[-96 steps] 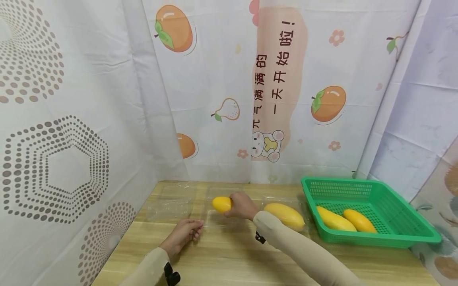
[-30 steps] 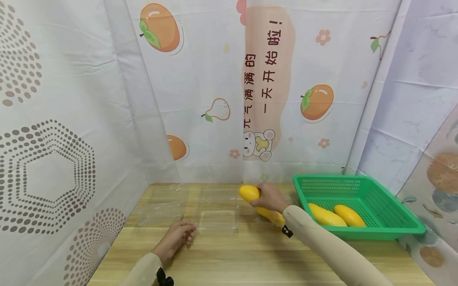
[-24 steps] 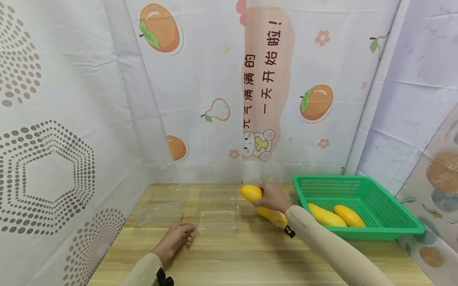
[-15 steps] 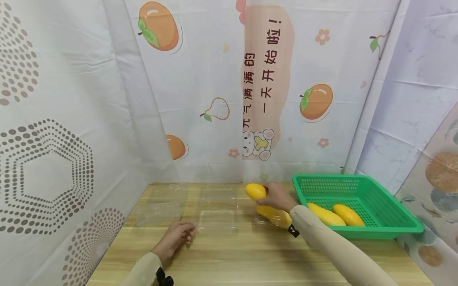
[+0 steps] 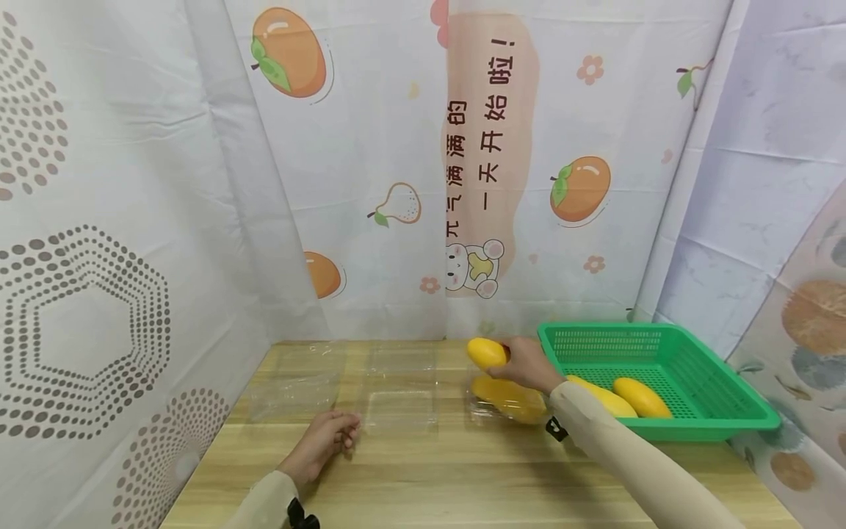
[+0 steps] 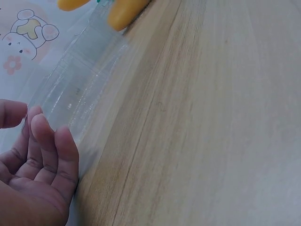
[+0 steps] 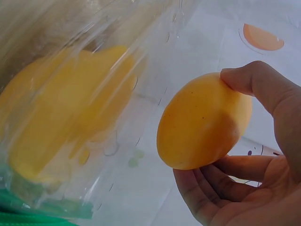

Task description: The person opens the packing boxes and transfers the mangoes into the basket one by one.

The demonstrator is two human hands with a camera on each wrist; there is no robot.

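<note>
My right hand (image 5: 525, 364) holds a yellow mango (image 5: 487, 354) by one end, thumb on one side and fingers on the other, as the right wrist view shows. The mango (image 7: 202, 122) hangs above a clear plastic box (image 5: 477, 411) in which another yellow mango (image 5: 512, 400) lies. Palm up and fingers loosely curled, my left hand (image 5: 324, 444) rests near the front left corner of a middle clear box (image 5: 401, 425). The left wrist view shows nothing between its fingers; whether a fingertip touches the box (image 6: 70, 94), I cannot tell.
A green plastic basket (image 5: 714, 425) stands at the right with two mangoes (image 5: 641, 397) inside. Another clear box (image 5: 291, 400) stands at the left. Printed curtains (image 5: 370, 147) close off the back and sides of the wooden table (image 5: 423, 485).
My right hand has carried the mango rightward from over the middle box to above the right-hand box. The left hand keeps its place by the middle box. The head view has shifted slightly.
</note>
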